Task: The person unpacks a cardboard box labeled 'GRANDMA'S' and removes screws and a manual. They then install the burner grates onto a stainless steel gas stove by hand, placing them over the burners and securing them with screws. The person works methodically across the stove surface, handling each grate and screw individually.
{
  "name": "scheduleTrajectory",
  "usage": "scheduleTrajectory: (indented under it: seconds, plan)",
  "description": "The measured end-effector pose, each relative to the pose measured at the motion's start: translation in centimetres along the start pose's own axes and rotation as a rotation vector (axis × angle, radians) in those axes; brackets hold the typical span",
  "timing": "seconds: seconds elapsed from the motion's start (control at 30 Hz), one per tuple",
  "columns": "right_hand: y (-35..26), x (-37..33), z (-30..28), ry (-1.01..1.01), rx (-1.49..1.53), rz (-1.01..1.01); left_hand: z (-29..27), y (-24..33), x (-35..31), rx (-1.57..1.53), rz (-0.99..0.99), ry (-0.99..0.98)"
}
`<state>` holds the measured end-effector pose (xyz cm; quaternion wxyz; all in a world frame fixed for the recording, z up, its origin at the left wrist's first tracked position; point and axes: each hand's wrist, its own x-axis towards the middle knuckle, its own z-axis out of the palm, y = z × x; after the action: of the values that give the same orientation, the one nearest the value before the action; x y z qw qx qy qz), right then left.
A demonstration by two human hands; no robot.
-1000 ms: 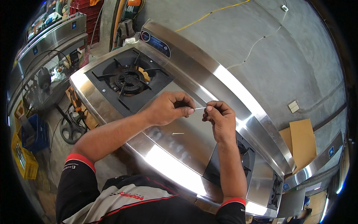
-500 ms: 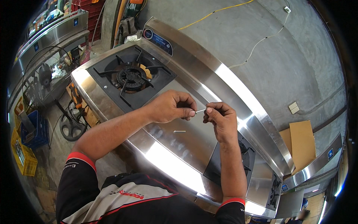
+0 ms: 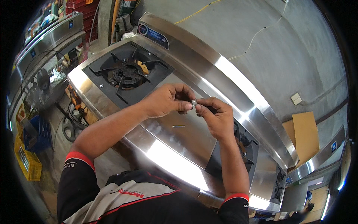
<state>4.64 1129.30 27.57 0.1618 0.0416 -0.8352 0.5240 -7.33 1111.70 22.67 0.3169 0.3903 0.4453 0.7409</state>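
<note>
Over the steel top of a gas stove, my two hands meet at their fingertips. My left hand is closed in a pinch on a small shiny metal bolt, mostly hidden by the fingers. My right hand is also closed, its thumb and forefinger pinching the bolt's other end. Below them a second bolt lies loose on the steel surface. Neither hand touches it.
Left on the stove is a black burner with a raised pan support; another burner is partly behind my right forearm. A tall steel backsplash runs along the far side. A fan and a yellow crate stand left.
My hands have drawn closer together, and the bolt's thin shaft that showed between them is now mostly covered by fingers. The view has shifted slightly. The loose bolt still lies on the stove.
</note>
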Motion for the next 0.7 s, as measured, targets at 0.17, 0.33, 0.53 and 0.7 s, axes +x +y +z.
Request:
scheduleTrajectory:
  seconds: [0.17, 0.33, 0.53, 0.7]
  plan:
    - [0.0, -0.1, 0.8, 0.012, -0.289, -0.329, 0.2, 0.2, 0.0, -0.001, -0.037, 0.156]
    - [0.8, -0.1, 2.2, 0.065, -0.121, -0.275, -0.6, 0.2, -0.4, -0.151, 0.025, 0.135]
    - [1.4, 0.1, 0.7, -0.031, -0.051, -0.154, 0.1, 0.4, -0.3, -0.069, -0.033, 0.120]
    - [0.2, 0.2, -0.3, -0.162, -0.170, -0.196, 0.0, 1.1, -0.7, 0.000, -0.121, 0.021]
